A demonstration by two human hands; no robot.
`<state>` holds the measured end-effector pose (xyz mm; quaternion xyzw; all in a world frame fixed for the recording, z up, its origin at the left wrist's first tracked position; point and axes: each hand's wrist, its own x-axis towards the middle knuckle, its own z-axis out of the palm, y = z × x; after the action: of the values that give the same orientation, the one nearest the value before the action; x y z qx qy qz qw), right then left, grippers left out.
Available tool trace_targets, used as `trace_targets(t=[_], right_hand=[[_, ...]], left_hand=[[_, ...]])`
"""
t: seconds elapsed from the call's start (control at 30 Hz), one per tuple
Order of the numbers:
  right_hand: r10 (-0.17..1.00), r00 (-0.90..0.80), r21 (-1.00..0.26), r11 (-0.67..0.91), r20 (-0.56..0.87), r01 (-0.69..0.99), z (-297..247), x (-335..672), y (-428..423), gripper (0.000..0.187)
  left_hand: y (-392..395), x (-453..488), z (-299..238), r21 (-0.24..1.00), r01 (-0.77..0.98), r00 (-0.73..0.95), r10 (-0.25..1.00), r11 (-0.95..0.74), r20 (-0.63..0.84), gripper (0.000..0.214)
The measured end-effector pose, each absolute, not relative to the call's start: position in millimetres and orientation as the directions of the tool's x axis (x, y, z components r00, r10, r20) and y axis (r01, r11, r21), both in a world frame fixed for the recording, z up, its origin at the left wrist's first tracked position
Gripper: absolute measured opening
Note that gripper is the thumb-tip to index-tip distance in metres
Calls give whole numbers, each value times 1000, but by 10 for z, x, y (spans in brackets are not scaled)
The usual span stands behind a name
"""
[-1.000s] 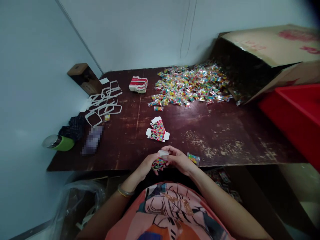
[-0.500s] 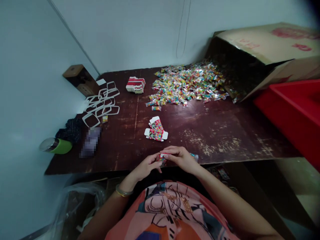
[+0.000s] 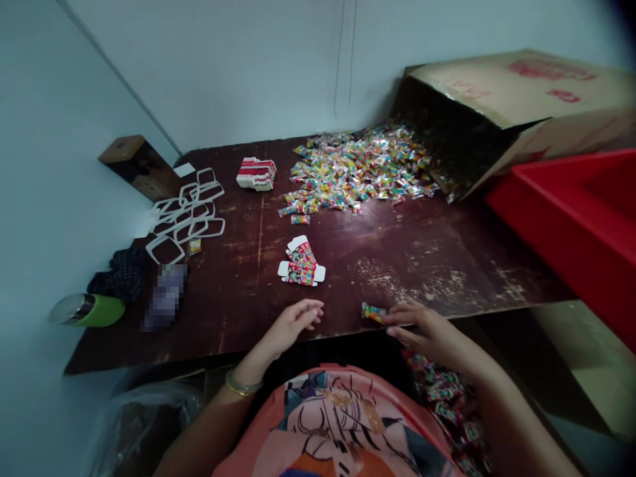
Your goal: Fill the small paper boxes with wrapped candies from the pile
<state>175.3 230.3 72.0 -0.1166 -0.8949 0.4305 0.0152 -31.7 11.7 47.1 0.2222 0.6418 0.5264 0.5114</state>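
Note:
My left hand [image 3: 293, 324] hangs over the table's front edge, fingers loosely bent and thumb apart, with nothing visible in it. Farther right, my right hand [image 3: 422, 329] is open, its fingertips at the right end of a small clear-wrapped candy packet [image 3: 372, 312]. That packet lies on the table near the edge and shows yellow, green and orange colours. Beyond my left hand lie flattened printed cartons [image 3: 302, 273], red and multicoloured with white flaps, overlapping each other. Below my right forearm, under table height, is a heap of small red printed packs [image 3: 450, 397].
A pile of candy packets [image 3: 358, 165] spreads from a tipped cardboard box [image 3: 517, 86]. A red bin [image 3: 571, 205] stands right. A carton stack [image 3: 256, 173], white frames [image 3: 191, 215], a brown box [image 3: 139, 165] and a green bottle [image 3: 94, 310] are at left.
My hands have parted. The small red box between them is no longer in view. My right hand has moved right to the candy packet, and the camera view has shifted a little rightward.

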Motion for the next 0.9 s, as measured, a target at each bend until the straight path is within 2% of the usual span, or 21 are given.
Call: trace_targets(t=[0.07,0.13,0.17,0.27,0.37,0.43,0.5,0.57,0.63,0.7,0.77,0.9], right_hand=[[245,-969,-750,647,30,141,646,1456,2227,24],[176,-972,-716,698,157,11,508,961,2059,29],[150,-971,-674,739,188,-16,430,691,1970,37],[125,-977,-493,870,173,24,231,29,1786,59],[146,-978,-414,908,151,71,147,-213,1749,50],[166,-974,-419,904,151,89,164,-158,1732,47],[197,-965,-457,884,172,99,230,11,1657,50],[178,-961,-535,844,211,39,326,239,1529,54],[136,-959,-611,790,249,-47,429,471,1405,58],[138,-954,-644,762,267,-70,523,654,1356,56],[162,-944,-636,769,288,-63,600,759,1393,45],[48,-948,-666,723,315,-185,679,787,1523,22]], left_hand=[[129,-405,435,901,-255,-438,789,352,-432,33],[120,-439,400,899,-258,-447,782,353,-435,34],[103,-439,388,899,-254,-450,780,356,-435,35],[-13,-414,369,892,-255,-462,764,372,-451,36],[-157,-387,348,879,-297,-490,731,373,-476,37],[-195,-367,326,870,-365,-519,703,332,-486,42],[-157,-342,305,873,-436,-567,687,217,-454,51],[-68,-316,299,884,-462,-645,658,68,-388,57],[22,-292,316,887,-461,-680,647,-12,-344,54],[69,-264,354,877,-481,-653,663,9,-365,51],[67,-225,402,857,-504,-566,708,110,-423,49],[37,-123,463,837,-453,-377,785,306,-491,26]])
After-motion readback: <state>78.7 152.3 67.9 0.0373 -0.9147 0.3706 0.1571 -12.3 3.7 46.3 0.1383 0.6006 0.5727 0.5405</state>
